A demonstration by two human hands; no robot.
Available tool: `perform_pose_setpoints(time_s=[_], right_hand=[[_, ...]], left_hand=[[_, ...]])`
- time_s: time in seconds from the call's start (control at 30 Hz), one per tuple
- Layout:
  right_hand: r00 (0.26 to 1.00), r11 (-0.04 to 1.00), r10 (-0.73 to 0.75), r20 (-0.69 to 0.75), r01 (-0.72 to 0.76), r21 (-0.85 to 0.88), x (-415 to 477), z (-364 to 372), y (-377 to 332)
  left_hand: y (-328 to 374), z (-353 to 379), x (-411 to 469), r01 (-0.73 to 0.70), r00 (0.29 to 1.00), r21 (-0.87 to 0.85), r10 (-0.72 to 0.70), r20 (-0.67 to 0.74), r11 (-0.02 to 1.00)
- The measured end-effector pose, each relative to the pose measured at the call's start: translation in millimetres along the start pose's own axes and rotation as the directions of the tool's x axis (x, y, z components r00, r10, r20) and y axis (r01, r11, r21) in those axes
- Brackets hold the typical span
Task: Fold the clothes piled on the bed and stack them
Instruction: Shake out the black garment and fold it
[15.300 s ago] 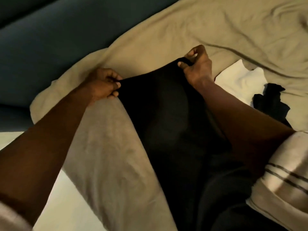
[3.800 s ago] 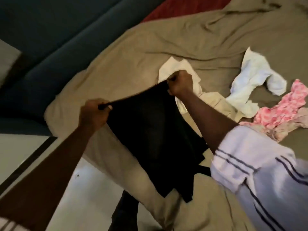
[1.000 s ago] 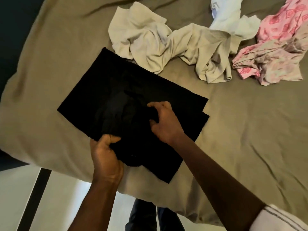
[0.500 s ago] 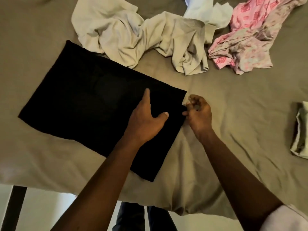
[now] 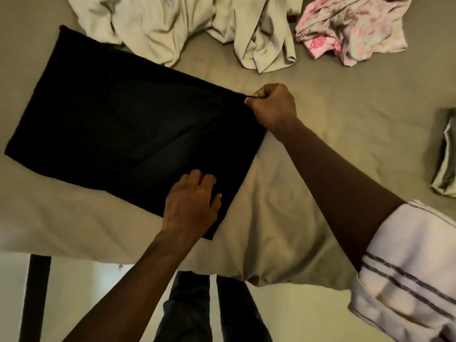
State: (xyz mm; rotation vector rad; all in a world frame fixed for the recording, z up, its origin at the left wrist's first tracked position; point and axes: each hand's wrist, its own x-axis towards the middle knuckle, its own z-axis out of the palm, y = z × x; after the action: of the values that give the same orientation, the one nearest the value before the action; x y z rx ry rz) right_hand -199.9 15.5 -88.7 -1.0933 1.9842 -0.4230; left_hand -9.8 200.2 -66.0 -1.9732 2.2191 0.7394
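While it lies flat on the left half of the bed (image 5: 320, 99), the black folded garment (image 5: 118, 124) forms a rectangle. Its long axis slants from the far left to the near right. One short end faces the left side of the view, and the other short end faces the two hands. A crumpled cream garment (image 5: 172, 28) lies just behind it and touches its far long edge.

The left hand (image 5: 192, 203) rests palm down on the near right corner of the black garment. Its fingers are slightly bent and spread, and the fingertips and thumb touch the cloth without closing round it. The right hand (image 5: 271, 107) is clenched at the far right corner. It pinches the very tip of the cloth between thumb and forefinger, and shallow creases fan out from that pinch across the fabric.

Farther right, a pink patterned garment (image 5: 350, 33) sits bunched at the far side, apart from the cream one. A folded pale green piece (image 5: 446, 154) lies at the right edge of the view, well apart from the rest. A white striped sleeve (image 5: 407, 267) covers the right upper arm. Below the bed's edge stand legs in dark trousers (image 5: 209, 312).
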Motion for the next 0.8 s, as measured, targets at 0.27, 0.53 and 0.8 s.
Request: perform_pose_setpoints(time_s=[0.27, 0.53, 0.8], right_hand=[[1.0, 0.998, -0.012, -0.015, 0.013, 0.064, -1, -4, 8], [1.0, 0.998, -0.001, 0.013, 0.002, -0.07, -29, -27, 18], [1.0, 0.975, -0.006, 0.004, 0.007, -0.221, -54, -14, 40]], left_hand=[[-4, -3, 2, -0.095, 0.994, -0.007, 0.096, 0.059, 0.995], [-14, -36, -39, -0.056, 0.994, -0.23, 0.077, 0.082, 0.972], [-8, -10, -52, 0.011, 0.978, -0.192, 0.029, 0.205, 0.981]])
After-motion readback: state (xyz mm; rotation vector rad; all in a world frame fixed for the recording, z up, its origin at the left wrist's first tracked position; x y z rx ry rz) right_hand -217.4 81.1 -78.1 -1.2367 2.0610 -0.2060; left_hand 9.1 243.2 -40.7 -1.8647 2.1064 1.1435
